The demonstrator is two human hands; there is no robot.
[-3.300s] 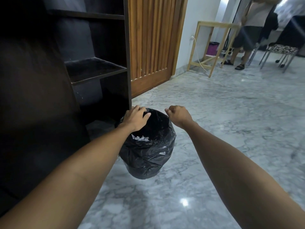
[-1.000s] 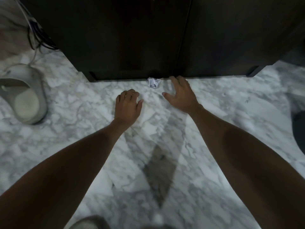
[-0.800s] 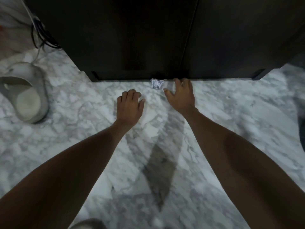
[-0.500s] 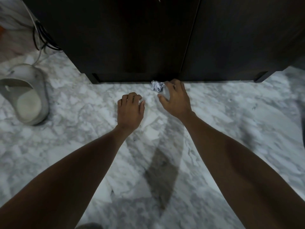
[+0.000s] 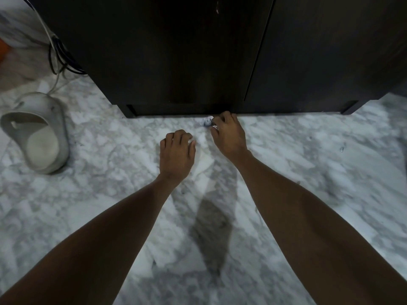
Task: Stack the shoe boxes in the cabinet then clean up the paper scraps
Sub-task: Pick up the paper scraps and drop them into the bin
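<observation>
A small crumpled white paper scrap (image 5: 207, 122) lies on the marble floor right at the foot of the dark cabinet (image 5: 198, 53). My right hand (image 5: 229, 135) has its fingers curled around the scrap, pinching it from the right; part of the paper is hidden under the fingers. My left hand (image 5: 177, 153) hovers just to the left and nearer to me, fingers loosely bent, holding nothing. The cabinet doors are closed and no shoe boxes show.
A grey slipper (image 5: 36, 134) lies on the floor at the left. Black and white cables (image 5: 57, 56) hang down beside the cabinet's left side. White-grey marble floor (image 5: 308, 172) spreads out to the right and toward me.
My right hand has gone from spread open beside the paper scrap to closed on it. My left hand has stayed in place. Seconds ago both hands were at the black trash bag.
</observation>
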